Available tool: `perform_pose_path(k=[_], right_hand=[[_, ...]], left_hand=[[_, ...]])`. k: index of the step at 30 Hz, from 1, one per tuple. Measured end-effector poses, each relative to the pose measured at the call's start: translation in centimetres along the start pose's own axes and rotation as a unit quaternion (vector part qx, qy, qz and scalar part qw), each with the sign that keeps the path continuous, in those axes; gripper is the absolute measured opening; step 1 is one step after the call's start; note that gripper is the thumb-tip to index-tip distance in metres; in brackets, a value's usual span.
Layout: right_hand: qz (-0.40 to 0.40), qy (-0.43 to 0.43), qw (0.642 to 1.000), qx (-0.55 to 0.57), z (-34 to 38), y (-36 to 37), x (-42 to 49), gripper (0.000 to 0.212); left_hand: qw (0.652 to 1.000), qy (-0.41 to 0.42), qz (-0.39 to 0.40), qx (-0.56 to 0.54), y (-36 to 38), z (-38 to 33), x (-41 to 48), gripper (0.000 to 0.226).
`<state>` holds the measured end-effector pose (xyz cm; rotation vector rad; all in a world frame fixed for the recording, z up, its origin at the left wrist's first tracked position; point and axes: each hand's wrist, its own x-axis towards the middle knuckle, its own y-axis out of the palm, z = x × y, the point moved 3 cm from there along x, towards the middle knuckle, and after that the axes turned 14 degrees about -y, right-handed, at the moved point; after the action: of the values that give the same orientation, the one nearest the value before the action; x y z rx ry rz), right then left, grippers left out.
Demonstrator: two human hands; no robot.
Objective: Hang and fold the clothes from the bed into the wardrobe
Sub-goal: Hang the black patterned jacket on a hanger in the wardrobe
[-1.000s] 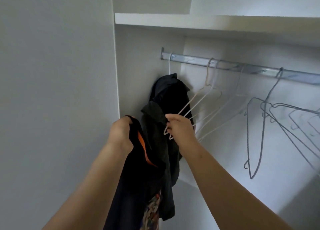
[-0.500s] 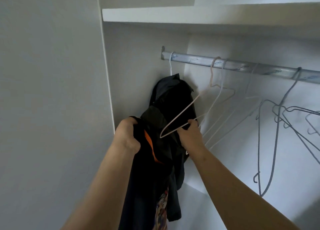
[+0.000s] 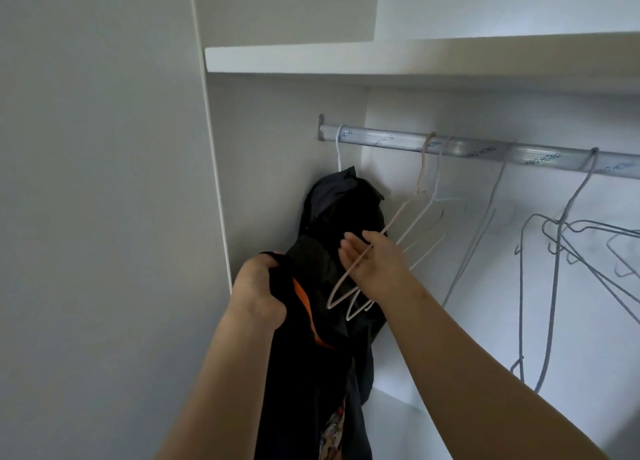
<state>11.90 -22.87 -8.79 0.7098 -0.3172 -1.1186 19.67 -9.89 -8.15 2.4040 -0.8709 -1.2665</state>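
Note:
My left hand [image 3: 256, 293] grips the top of a black garment [image 3: 304, 373] with an orange stripe; it hangs down between my arms. My right hand [image 3: 377, 265] is spread with straight fingers behind the lower arm of a pale pink wire hanger [image 3: 401, 213] and touches it. The hanger's hook sits on the metal rail [image 3: 464, 149]. A dark jacket [image 3: 343, 210] hangs on a white hanger at the rail's left end, just behind both hands.
More white hangers [image 3: 429, 203] and several grey wire hangers [image 3: 554, 286] hang empty along the rail to the right. A white shelf [image 3: 381, 56] runs above the rail. The wardrobe's side panel [image 3: 214, 182] stands close on the left.
My right hand gripped the pink hanger's lower edge and swung it left; now its fingers have straightened against the wire. The view has tilted up. The left hand keeps its hold.

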Motion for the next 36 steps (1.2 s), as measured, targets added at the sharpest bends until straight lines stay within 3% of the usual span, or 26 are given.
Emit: perform_pose_path(k=[3,8,18,24,30,33,36], right_hand=[[-0.042,-0.051,0.997,-0.045,0.7,-0.1,0.6,0.013],[-0.037,-0.064,0.995,-0.070,1.8,-0.1,-0.2,0.026],[0.031,-0.100,0.972,-0.211,1.7,-0.5,-3.0,0.022],[0.018,-0.182,0.923,-0.339,-1.5,-3.1,-4.8,0.035],[0.014,-0.209,0.868,-0.449,-6.1,-6.7,-7.5,0.042],[0.022,-0.219,0.823,-0.524,-7.5,-8.8,-9.0,0.047],[0.044,-0.204,0.793,-0.573,-7.9,-10.8,-10.3,0.048]], left_hand=[[1.000,0.015,-0.002,0.005,-0.4,-0.8,0.6,0.027],[0.999,0.013,0.028,0.017,0.4,-0.8,1.6,0.026],[0.994,0.006,0.097,0.048,0.7,-0.5,3.3,0.033],[0.992,0.046,0.058,0.100,-0.7,0.6,3.6,0.027],[0.974,0.096,0.028,0.203,-2.5,2.2,3.9,0.029],[0.965,0.106,0.035,0.237,-3.0,2.8,3.7,0.026],[0.954,0.107,0.086,0.265,-3.1,3.7,3.6,0.044]])
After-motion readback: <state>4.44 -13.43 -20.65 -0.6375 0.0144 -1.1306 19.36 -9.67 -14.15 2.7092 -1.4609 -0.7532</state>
